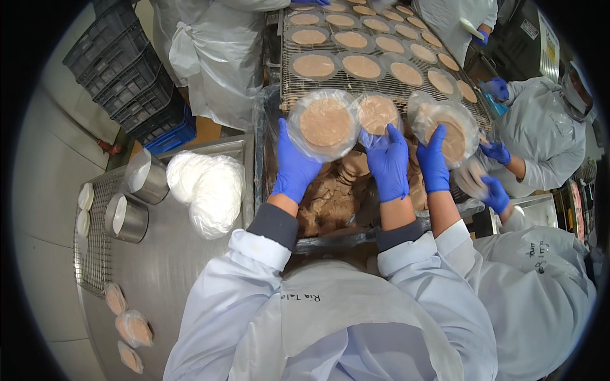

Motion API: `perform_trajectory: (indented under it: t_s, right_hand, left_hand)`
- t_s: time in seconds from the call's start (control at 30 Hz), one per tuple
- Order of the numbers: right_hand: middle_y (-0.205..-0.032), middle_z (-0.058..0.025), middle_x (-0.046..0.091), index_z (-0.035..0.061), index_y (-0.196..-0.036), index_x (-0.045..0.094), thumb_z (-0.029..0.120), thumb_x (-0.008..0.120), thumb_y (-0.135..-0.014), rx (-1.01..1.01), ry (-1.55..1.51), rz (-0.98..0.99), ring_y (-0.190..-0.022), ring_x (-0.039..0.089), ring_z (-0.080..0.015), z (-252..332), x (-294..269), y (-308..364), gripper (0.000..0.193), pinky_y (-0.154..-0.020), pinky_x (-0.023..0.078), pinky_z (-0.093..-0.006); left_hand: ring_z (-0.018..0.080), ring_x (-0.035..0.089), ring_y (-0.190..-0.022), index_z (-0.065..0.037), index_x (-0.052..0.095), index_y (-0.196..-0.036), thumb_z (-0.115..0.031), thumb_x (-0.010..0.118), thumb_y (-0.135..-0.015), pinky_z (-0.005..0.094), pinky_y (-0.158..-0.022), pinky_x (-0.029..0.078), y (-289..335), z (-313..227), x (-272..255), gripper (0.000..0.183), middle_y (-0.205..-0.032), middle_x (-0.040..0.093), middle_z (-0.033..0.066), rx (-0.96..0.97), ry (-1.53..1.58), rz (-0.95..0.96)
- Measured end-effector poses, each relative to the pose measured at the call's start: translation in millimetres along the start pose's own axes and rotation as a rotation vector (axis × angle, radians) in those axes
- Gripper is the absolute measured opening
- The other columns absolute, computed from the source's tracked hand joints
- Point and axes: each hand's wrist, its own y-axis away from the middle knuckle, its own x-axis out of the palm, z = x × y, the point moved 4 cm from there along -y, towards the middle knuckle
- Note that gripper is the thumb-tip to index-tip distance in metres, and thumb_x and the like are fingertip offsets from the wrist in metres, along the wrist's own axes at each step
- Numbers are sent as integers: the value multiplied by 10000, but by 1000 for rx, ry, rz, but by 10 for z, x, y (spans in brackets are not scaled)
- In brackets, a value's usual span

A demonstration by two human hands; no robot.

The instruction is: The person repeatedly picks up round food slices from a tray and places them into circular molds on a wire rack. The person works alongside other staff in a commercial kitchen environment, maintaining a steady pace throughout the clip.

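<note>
In my blue-gloved left hand (294,166) is a pale pink-brown round patty (325,121) on a clear plastic sheet. The thumb lies along the sheet's left side, and the other fingers are largely hidden beneath it. My right hand (388,166), also gloved in blue, grips a second patty (376,114) with plastic film around it; its thumb rests near the lower edge. Both are held over a plastic-lined bin (327,203) heaped with brown-pink rounds, just before a wire conveyor (291,95). Several flat patties on round clear sheets (361,66) lie in rows on the wire.
Close by my right hand, a co-worker's gloved hand (433,164) holds another patty (450,136). More aproned people stand around the conveyor. At left, a steel table (171,279) carries metal pots (127,219), a white plastic-wrapped bundle (213,197) and wrapped patties (134,327); dark crates (130,70) are stacked behind.
</note>
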Motion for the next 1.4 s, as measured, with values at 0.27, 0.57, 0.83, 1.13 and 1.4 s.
perform_trajectory:
  t_s: [0.27,0.57,0.83,1.13,1.4]
  right_hand:
    - [-1149,-165,486,-23,-1164,401,54,455,-842,66,20,87,-1027,511,-291,-92,256,115,336,-882,442,-417]
    - [-1242,-224,377,-62,-1211,304,95,444,-843,126,-32,165,-1151,386,-353,189,695,-162,423,-982,319,-478]
    - [-1395,-234,56,-28,-1337,-39,180,497,-818,306,-234,139,-1297,105,-369,319,888,491,774,-1033,166,-523]
    - [-1324,-228,264,-32,-1280,216,158,400,-833,305,-114,11,-1230,270,-381,-29,58,-305,520,-966,268,-560]
    - [-1275,-212,354,-7,-1256,294,36,411,-808,139,78,269,-1180,353,-377,178,758,333,465,-947,333,-563]
  left_hand:
    - [319,445,-1111,-1,307,-1266,-179,529,-842,443,-937,387,696,-217,-5,511,-1241,406,184,-25,-278,-286]
    - [233,493,-1043,100,435,-1119,-152,422,-892,324,-906,385,3360,-2055,-879,339,-1160,492,177,597,-1561,-1215]
    - [159,460,-1066,5,395,-1218,-72,479,-831,257,-891,389,1105,-1176,-725,403,-1209,446,74,560,-854,-553]
    - [252,489,-1043,17,415,-1178,-147,505,-861,361,-899,418,-230,-30,-141,368,-1157,477,156,54,-296,-312]
    - [321,392,-1171,35,311,-1248,-93,439,-864,485,-1011,281,538,-625,308,424,-1254,410,185,156,-72,-203]
